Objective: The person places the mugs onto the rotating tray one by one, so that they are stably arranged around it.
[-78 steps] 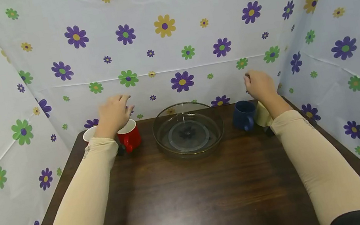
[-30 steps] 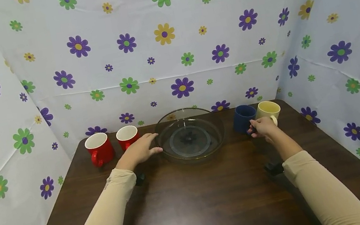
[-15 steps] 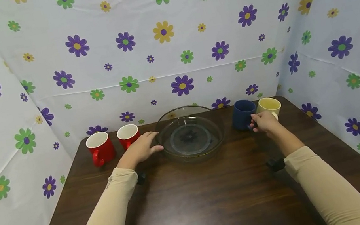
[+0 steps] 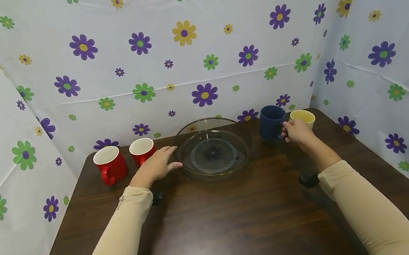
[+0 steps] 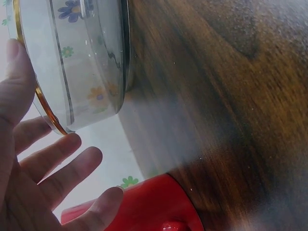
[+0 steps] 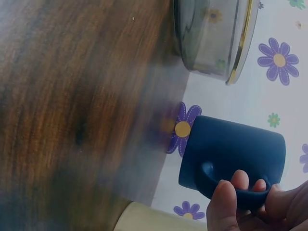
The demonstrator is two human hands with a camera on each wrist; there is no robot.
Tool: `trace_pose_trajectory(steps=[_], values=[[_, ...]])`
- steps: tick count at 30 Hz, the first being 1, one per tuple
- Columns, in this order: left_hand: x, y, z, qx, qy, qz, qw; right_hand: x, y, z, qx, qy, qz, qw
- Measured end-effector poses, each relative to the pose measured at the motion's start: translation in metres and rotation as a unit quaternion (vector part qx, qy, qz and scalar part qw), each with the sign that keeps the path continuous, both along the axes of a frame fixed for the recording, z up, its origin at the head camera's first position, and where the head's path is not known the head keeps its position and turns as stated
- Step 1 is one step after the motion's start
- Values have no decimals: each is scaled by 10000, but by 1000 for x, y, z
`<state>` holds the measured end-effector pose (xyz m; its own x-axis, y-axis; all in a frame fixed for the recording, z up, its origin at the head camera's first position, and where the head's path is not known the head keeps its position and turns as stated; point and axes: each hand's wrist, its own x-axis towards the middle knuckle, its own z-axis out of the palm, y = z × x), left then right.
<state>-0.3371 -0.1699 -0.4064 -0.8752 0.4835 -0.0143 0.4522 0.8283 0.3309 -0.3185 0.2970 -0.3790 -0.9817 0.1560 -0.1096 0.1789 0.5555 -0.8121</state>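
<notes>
A clear glass bowl (image 4: 216, 173) with a gold-tinted rim stands at the back middle of the table. My left hand (image 4: 157, 165) is at its left rim, fingers spread and fairly straight; the left wrist view has the thumb and fingertips right at the rim (image 5: 42, 98). Just behind that hand is a red mug (image 4: 141, 148), partly covered by it. My right hand (image 4: 298, 133) pinches the handle of a dark blue mug (image 4: 271, 122). In the right wrist view the fingers curl through the handle and the blue mug (image 6: 236, 149) hangs above the tabletop, slightly tilted.
Another red mug (image 4: 110, 166) with a white inside stands at the far left. A pale yellow mug (image 4: 303, 116) is behind my right hand. The dark wooden table (image 4: 226, 228) ends at a flower-printed cloth (image 4: 151, 13) at the back and sides.
Both hands have come down from above the mugs, the left to the bowl's rim and the right to the blue mug's handle. The blue mug has since risen off the table.
</notes>
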Motion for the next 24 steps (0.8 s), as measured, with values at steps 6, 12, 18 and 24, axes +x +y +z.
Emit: trace_pose_trajectory(steps=[6, 12, 18, 24], values=[[0, -1, 1, -7, 72, -29, 10000, -2, -3, 4, -1, 173, -22, 9998], [1, -2, 1, -23, 83, -26, 10000, -1, -5, 6, 258, 429, 138, 9987], [2, -2, 3, 21, 63, -21, 10000, -1, -7, 12, 332, 578, 198, 9976], [1, 0, 3, -26, 52, -74, 10000, -2, -5, 17, 413, 497, 142, 9978]])
